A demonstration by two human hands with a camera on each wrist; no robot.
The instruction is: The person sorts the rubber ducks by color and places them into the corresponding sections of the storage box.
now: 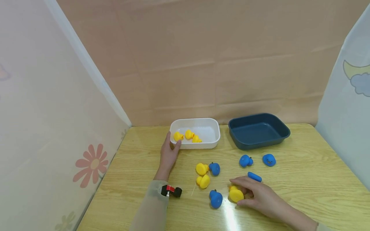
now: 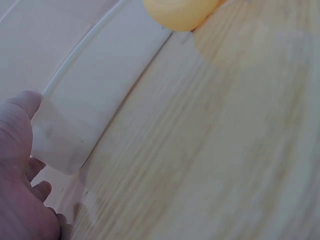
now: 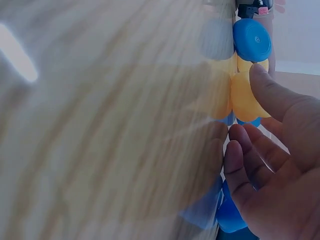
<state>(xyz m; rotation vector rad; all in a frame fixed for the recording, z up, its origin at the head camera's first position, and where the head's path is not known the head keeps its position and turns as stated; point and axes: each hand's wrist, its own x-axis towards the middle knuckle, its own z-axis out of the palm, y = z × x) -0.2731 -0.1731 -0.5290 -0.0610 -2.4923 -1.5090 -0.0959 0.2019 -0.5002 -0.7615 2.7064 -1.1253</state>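
My left hand (image 1: 169, 155) grips the near left corner of a white container (image 1: 202, 146), its thumb on the rim and its other fingers round the outer side. Three yellow rubber ducks (image 1: 189, 134) lie in that container. On the table, my right hand (image 1: 260, 195) has its thumb and forefinger curled round a yellow rubber duck (image 1: 236, 194). The right wrist view shows the thumb against this duck (image 3: 244, 97). Two more yellow ducks (image 1: 204, 181) lie on their sides left of it, a blue duck (image 1: 216, 199) nearer it.
A dark blue container (image 1: 257, 145) stands at the back right. Other blue ducks lie about: one (image 1: 214, 168) beside the yellow pair, two (image 1: 245, 161) before the dark container. A blue rounded piece (image 1: 254, 176) shows just behind my right hand. Cloth walls bound the table.
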